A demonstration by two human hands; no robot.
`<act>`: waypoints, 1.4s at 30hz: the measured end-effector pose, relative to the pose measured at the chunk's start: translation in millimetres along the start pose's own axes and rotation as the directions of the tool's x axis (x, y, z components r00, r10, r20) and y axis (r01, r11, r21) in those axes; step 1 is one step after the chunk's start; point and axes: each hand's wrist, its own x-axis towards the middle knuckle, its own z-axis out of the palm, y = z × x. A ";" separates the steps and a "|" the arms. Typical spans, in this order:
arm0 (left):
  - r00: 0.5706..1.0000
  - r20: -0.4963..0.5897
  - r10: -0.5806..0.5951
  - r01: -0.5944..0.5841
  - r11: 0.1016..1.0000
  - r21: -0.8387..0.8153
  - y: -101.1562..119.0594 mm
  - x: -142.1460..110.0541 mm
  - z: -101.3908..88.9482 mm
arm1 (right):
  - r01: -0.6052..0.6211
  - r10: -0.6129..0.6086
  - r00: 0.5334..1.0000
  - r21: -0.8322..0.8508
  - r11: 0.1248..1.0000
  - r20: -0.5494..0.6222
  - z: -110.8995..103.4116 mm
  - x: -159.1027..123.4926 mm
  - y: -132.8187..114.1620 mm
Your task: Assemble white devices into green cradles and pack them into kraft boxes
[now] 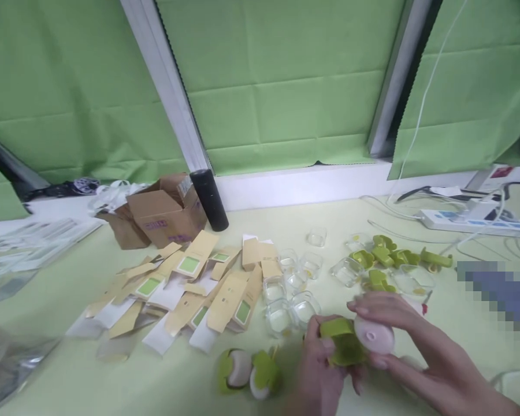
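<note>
My left hand (318, 364) is closed around a green plastic piece (343, 344) low in the head view. My right hand (394, 335) grips a round white ball-like part (375, 336) and presses it against that green piece. Two assembled green-and-white pieces (249, 372) lie on the table just left of my hands. Several clear little cups (292, 294) stand right behind my hands.
A heap of tan and white paper packets (186, 289) covers the table's middle left. Loose green parts (387, 260) lie at the right back. A cardboard box (162, 216) and black cylinder (210, 199) stand at the back; a power strip (472, 222) with cables sits far right.
</note>
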 end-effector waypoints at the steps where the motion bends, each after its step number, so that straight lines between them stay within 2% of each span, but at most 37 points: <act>1: 1.000 0.003 0.001 -0.001 1.000 -0.018 -1.0 -0.7 -0.8 | 0.022 -0.022 1.000 -0.020 1.000 0.007 1.2 -1.0 -0.7; 5: 0.998 0.028 -0.064 0.063 0.998 0.027 2.4 -6.3 1.9 | 0.040 -0.044 0.995 -0.052 0.998 -0.095 3.0 -8.4 1.4; 7: 0.996 0.036 -0.077 0.075 0.996 0.041 4.8 -8.7 5.5 | 0.065 -0.070 0.992 -0.047 0.997 -0.108 1.7 -12.0 2.8; 12: 0.992 0.037 -0.118 0.120 0.991 -0.051 4.6 -10.7 11.6 | 0.236 -0.226 0.971 -0.201 0.951 0.076 -2.8 -12.1 1.7; 15: 0.983 0.063 -0.170 0.177 0.977 -0.121 2.6 -10.1 11.2 | 0.292 -0.280 0.956 -0.242 0.925 0.084 -3.8 -6.2 -2.3; 18: 0.982 0.087 -0.170 0.180 0.974 -0.138 0.2 -9.9 9.2 | 0.340 -0.334 0.940 -0.259 0.904 0.066 -1.8 2.7 -9.9; 23: 0.989 0.053 -0.137 0.143 0.977 -0.159 1.4 -11.0 10.5 | 0.323 -0.326 0.945 -0.263 0.909 0.033 4.9 8.2 -17.9; 28: 0.983 0.059 -0.176 0.184 0.968 -0.170 6.5 -11.5 17.0 | 0.308 -0.309 0.950 -0.238 0.921 0.036 5.8 2.5 -16.1; 32: 0.986 0.043 -0.160 0.165 0.967 -0.193 4.1 -10.2 16.0 | 0.315 -0.325 0.946 -0.273 0.909 0.009 9.9 0.8 -14.3; 37: 0.953 0.059 -0.298 0.303 0.937 -0.172 1.0 -10.0 10.7 | 0.314 -0.323 0.946 -0.266 0.911 0.010 20.0 -8.8 -9.6; 42: 0.957 0.045 -0.285 0.288 0.953 -0.097 4.6 -14.8 13.3 | 0.318 -0.321 0.946 -0.303 0.899 0.042 19.1 -10.1 -12.2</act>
